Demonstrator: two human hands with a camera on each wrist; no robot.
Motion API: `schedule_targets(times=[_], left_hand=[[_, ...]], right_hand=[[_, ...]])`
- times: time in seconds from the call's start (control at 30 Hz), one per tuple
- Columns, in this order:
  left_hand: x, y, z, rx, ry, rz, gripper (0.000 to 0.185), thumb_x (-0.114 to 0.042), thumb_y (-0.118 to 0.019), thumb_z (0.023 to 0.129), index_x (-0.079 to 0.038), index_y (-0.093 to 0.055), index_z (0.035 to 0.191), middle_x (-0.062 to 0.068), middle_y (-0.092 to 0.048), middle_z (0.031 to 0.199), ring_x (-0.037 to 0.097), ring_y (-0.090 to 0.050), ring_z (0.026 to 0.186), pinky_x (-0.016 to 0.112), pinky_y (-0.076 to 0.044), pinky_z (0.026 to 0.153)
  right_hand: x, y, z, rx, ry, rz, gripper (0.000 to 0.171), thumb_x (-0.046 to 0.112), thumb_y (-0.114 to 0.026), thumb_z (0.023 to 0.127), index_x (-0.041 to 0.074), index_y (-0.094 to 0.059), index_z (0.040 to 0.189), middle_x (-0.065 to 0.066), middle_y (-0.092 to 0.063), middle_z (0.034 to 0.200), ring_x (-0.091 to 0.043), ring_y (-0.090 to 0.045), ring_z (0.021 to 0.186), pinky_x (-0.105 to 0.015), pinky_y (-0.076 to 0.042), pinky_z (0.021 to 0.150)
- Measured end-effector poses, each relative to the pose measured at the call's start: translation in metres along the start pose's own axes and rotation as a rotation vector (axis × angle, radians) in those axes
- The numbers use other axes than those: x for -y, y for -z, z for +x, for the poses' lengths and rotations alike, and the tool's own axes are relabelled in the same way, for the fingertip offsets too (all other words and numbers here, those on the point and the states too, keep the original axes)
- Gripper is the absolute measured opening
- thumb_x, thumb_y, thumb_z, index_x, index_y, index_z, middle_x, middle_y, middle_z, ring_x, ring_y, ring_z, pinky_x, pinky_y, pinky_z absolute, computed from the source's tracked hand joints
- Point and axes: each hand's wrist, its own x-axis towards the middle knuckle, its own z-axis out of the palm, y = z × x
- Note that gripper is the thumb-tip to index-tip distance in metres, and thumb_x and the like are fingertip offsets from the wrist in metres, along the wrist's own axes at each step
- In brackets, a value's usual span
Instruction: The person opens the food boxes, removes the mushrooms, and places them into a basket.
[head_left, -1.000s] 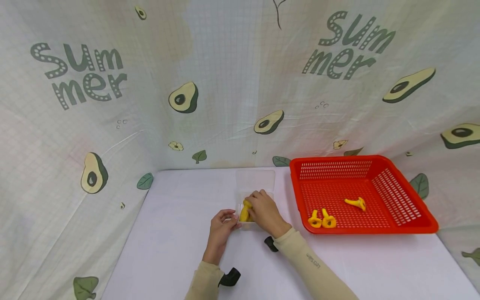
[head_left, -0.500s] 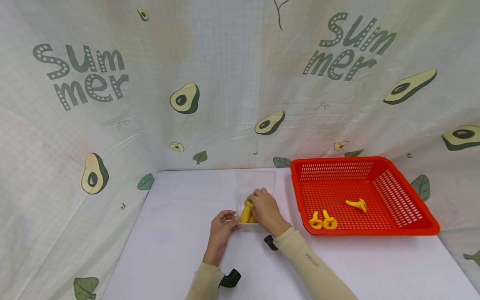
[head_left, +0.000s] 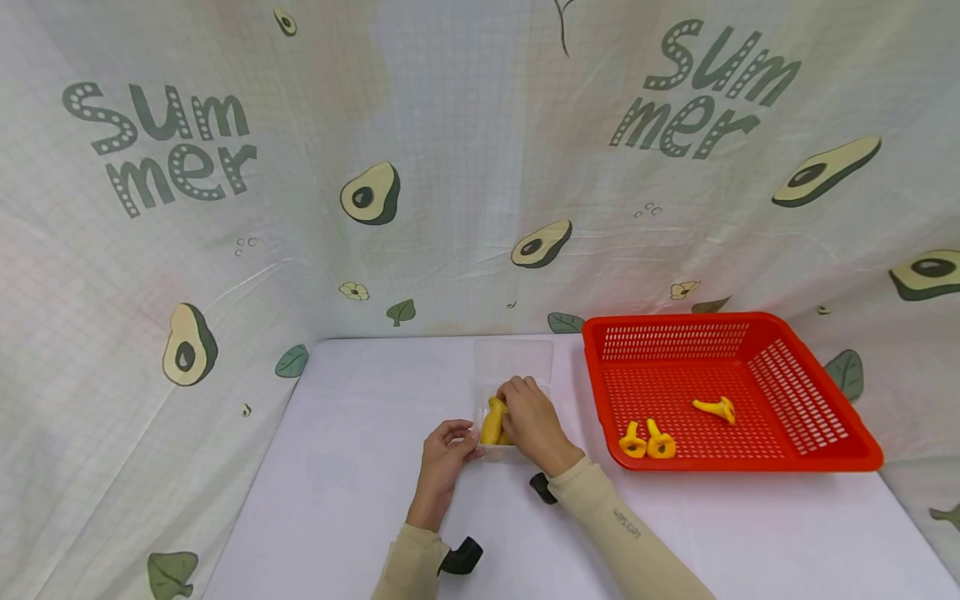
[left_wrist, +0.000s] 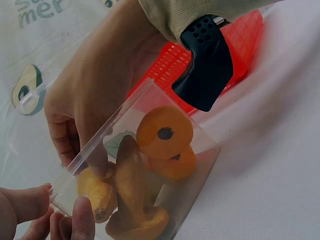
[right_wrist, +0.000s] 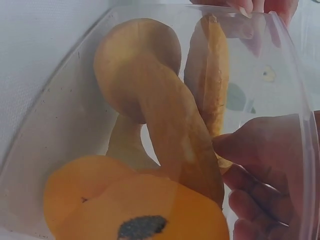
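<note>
A clear plastic box (left_wrist: 187, 195) with several yellow toy mushrooms inside stands mid-table. My left hand (head_left: 442, 462) is at its near left corner, the fingers and thumb pinching the wall. From the box's right side my right hand (head_left: 531, 423) reaches in over the rim. Its thumb and fingers pinch a yellow mushroom (right_wrist: 206, 75), part of which they hide. Beside that piece, another mushroom (left_wrist: 130, 185) leans with its stem up. Two orange-yellow caps with dark centres, one cap (left_wrist: 165, 132) overlapping the other, press near the wall.
Right of the box is a red plastic basket (head_left: 836, 392) holding a lone mushroom (head_left: 715, 409) and two more mushrooms (head_left: 661, 442) side by side. The box's clear lid (head_left: 513, 360) lies folded back. Black wrist mounts (head_left: 461, 556) show under both forearms. Patterned cloth (head_left: 450, 108) hangs behind the table.
Both hands stay at the box with almost no movement. The yellow mushrooms under the right fingers have shifted slightly, and the head view has moved a little.
</note>
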Motion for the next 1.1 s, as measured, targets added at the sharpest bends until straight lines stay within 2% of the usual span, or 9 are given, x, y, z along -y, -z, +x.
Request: schedule_targets(times=[0.27,0.5,0.77,0.97,1.1], left_hand=[[0.000,0.000,-0.002,0.005,0.005,-0.003,0.031,0.006,-0.068,0.098,0.017,-0.056,0.125,0.011,-0.060,0.102,0.013,-0.061,0.083,0.025,-0.066,0.076],[0.000,0.001,-0.002,0.003,0.005,0.004,0.032,0.005,-0.069,0.098,0.016,-0.057,0.125,0.009,-0.060,0.101,0.013,-0.061,0.083,0.026,-0.066,0.076],[-0.001,0.000,-0.002,0.003,-0.002,-0.004,0.031,0.005,-0.068,0.099,0.017,-0.057,0.125,0.008,-0.059,0.099,0.012,-0.061,0.081,0.023,-0.065,0.075],[-0.001,0.000,-0.002,-0.001,0.001,-0.001,0.030,0.004,-0.068,0.100,0.017,-0.057,0.124,0.008,-0.059,0.099,0.012,-0.060,0.081,0.023,-0.065,0.074],[0.000,0.000,-0.002,-0.003,0.004,0.000,0.030,0.003,-0.068,0.100,0.016,-0.057,0.124,0.008,-0.060,0.100,0.012,-0.060,0.083,0.024,-0.065,0.075]], right_hand=[[-0.001,0.001,-0.004,-0.047,-0.008,0.044,0.026,-0.007,-0.082,0.082,0.003,-0.067,0.101,-0.010,-0.064,0.101,-0.027,-0.055,0.094,-0.039,-0.059,0.082],[-0.001,0.002,-0.007,-0.105,0.002,0.044,0.034,-0.003,-0.086,0.081,0.004,-0.072,0.111,-0.008,-0.065,0.101,-0.026,-0.057,0.096,-0.037,-0.060,0.085],[0.001,0.007,-0.010,-0.119,-0.014,0.090,0.028,-0.004,-0.087,0.080,0.007,-0.072,0.101,-0.004,-0.065,0.100,-0.023,-0.055,0.093,-0.035,-0.059,0.081],[0.000,0.009,-0.012,-0.166,0.047,0.145,0.031,-0.010,-0.083,0.075,0.010,-0.069,0.094,-0.002,-0.068,0.094,-0.021,-0.055,0.086,-0.034,-0.055,0.073],[-0.004,0.009,-0.016,-0.216,0.111,0.155,0.031,-0.009,-0.082,0.072,0.011,-0.071,0.093,0.000,-0.070,0.093,-0.020,-0.056,0.085,-0.033,-0.053,0.072]])
